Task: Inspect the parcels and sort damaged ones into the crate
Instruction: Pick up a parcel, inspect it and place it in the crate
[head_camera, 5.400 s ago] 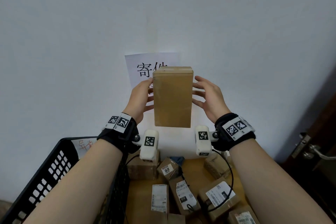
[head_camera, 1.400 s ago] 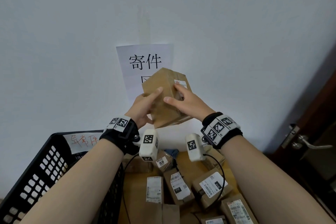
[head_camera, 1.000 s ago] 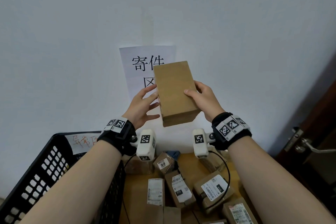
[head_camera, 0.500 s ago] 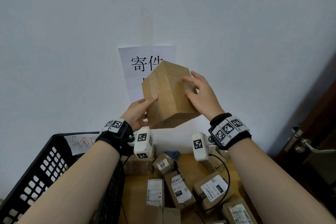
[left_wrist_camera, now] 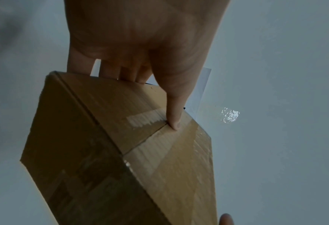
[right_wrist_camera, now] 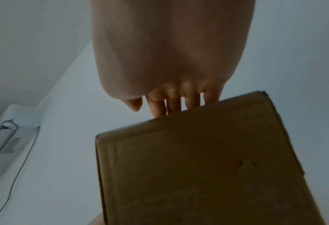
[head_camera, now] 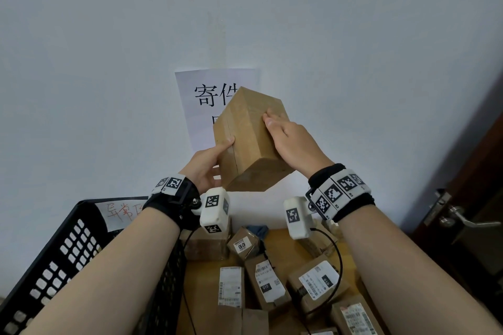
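Observation:
A plain brown cardboard parcel (head_camera: 250,141) is held up in front of the wall, tilted with one corner edge toward me. My left hand (head_camera: 213,156) grips it from the lower left. Its thumb (left_wrist_camera: 174,112) presses on the taped seam and its fingers (left_wrist_camera: 109,71) lie behind the parcel (left_wrist_camera: 121,152). My right hand (head_camera: 285,136) rests flat on the upper right face, fingers straight (right_wrist_camera: 171,106) and thumb off the parcel (right_wrist_camera: 198,167). One dark face carries a small triangular dent (right_wrist_camera: 245,164). The black plastic crate (head_camera: 68,247) stands at the lower left.
Several labelled parcels (head_camera: 269,280) lie piled on a wooden table (head_camera: 201,294) below my hands. A paper label with red writing (head_camera: 122,212) hangs on the crate's far rim. A printed sign (head_camera: 206,95) is on the wall, and a door handle (head_camera: 460,217) is at the right.
The parcel has been turned between my hands from face-on to edge-on. In the last half second my right hand slid further across its upper face, and my left thumb stays on the seam.

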`<action>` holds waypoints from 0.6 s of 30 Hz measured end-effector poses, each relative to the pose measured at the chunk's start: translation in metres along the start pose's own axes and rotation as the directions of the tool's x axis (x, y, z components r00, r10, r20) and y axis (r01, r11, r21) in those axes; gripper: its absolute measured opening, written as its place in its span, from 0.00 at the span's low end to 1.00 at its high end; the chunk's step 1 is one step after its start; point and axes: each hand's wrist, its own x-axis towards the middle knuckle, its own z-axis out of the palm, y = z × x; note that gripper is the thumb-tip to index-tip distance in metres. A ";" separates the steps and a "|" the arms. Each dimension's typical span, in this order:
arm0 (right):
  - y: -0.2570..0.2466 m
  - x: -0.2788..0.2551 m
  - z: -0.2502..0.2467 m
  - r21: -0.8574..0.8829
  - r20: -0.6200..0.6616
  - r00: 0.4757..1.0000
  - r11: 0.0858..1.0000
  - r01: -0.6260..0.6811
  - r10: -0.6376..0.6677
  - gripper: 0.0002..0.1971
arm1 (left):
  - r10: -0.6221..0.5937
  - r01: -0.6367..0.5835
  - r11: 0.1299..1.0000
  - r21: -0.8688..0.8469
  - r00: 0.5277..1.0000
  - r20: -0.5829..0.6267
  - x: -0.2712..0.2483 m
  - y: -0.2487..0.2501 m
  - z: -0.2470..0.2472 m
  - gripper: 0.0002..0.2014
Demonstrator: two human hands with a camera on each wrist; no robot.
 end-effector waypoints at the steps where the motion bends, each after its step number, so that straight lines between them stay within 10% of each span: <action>1: -0.002 -0.001 -0.001 -0.012 0.002 1.000 1.000 0.007 -0.007 0.26 | 0.002 -0.002 1.000 -0.004 1.000 0.000 0.000 0.000 0.000 0.30; 18: -0.002 -0.006 -0.006 -0.083 0.012 1.000 0.996 -0.024 0.025 0.31 | -0.016 0.016 0.999 -0.032 1.000 0.025 0.004 -0.015 0.010 0.32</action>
